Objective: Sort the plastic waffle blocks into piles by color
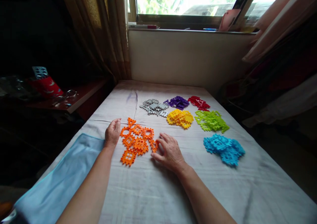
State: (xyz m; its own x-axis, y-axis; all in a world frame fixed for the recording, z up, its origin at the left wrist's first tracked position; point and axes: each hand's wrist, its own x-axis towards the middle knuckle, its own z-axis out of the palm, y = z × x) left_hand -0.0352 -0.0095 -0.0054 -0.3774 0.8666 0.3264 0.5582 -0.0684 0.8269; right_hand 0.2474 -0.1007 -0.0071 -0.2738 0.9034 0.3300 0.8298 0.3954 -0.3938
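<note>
A pile of orange plastic interlocking building pieces [140,143] lies on the sheet between my hands, some with window-like grids, some triangular. My left hand [113,132] rests on its side at the pile's left edge, fingers curled together, with no piece showing in it. On the other side, my right hand [169,150] has its thumb and fingers apart around an orange triangular piece [154,146]. Its fingertips are at that piece's edge, and the piece still lies against the pile.
Beyond are piles of grey [154,107], purple [178,102], red [198,103], yellow [180,118], green [212,121] and blue pieces [224,149]. A light blue cloth [71,171] lies at left. A side table [84,93] holds a red container [47,87]. A window stands behind.
</note>
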